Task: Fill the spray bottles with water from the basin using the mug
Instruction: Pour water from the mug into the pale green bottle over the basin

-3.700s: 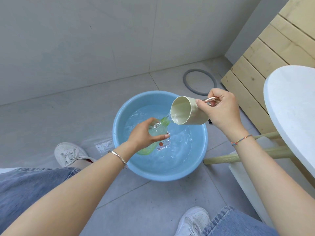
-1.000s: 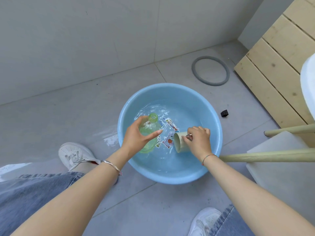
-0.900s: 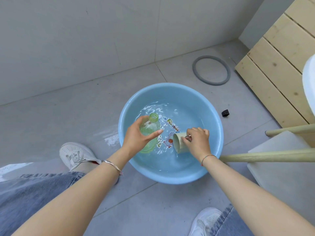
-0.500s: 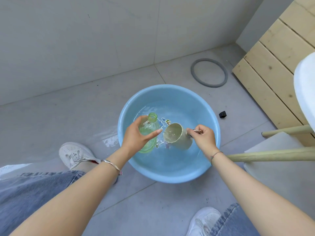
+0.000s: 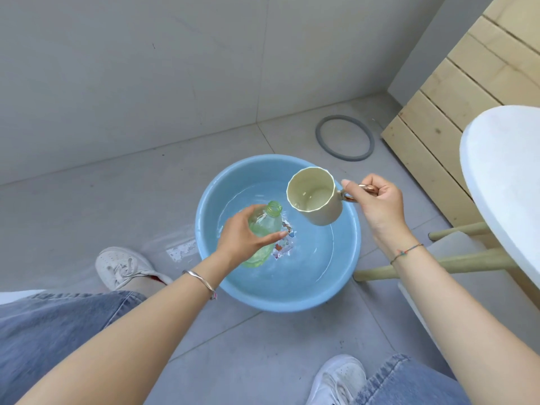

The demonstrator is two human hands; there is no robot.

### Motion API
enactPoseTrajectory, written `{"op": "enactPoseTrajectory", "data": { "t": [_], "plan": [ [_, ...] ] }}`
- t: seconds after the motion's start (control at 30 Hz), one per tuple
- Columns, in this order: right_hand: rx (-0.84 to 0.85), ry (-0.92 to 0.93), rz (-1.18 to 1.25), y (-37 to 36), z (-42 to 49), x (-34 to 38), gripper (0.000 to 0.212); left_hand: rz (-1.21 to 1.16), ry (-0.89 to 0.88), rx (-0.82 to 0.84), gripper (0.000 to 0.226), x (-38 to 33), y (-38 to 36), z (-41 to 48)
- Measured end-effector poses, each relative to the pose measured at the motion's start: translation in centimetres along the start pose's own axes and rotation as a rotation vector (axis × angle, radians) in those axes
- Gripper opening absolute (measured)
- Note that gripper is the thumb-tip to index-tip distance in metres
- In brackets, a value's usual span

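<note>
A light blue basin with water stands on the grey floor. My left hand grips a green see-through spray bottle with no cap, tilted over the basin, its open neck pointing up and right. My right hand holds the cream mug by its copper handle, raised above the basin's right side. The mug has water in it and tilts toward the bottle neck, a little apart from it.
A grey rubber ring lies on the floor behind the basin. Wooden slats and a white round tabletop with pale wooden legs stand at the right. My white shoes flank the basin. A wet patch lies left of it.
My right hand has lifted the mug out of the basin water and raised it up and to the right, above the bottle neck. My left hand has kept hold of the bottle.
</note>
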State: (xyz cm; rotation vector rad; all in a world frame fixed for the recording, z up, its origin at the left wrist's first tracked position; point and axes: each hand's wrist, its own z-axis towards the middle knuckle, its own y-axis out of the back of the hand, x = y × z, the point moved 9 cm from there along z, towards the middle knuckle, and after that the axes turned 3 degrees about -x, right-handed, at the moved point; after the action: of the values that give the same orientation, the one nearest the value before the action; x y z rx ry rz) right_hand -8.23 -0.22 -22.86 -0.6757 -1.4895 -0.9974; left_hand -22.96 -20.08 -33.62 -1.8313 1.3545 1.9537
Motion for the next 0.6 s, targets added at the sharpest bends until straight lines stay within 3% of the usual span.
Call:
{"op": "enactPoseTrajectory", "data": {
  "t": [0.6],
  "plan": [
    [0.022,0.416,-0.388,-0.4,-1.9,6.7,0.048,0.090,-0.027,0.000,0.067,-1.8,-0.4,-0.7]
  ]
}}
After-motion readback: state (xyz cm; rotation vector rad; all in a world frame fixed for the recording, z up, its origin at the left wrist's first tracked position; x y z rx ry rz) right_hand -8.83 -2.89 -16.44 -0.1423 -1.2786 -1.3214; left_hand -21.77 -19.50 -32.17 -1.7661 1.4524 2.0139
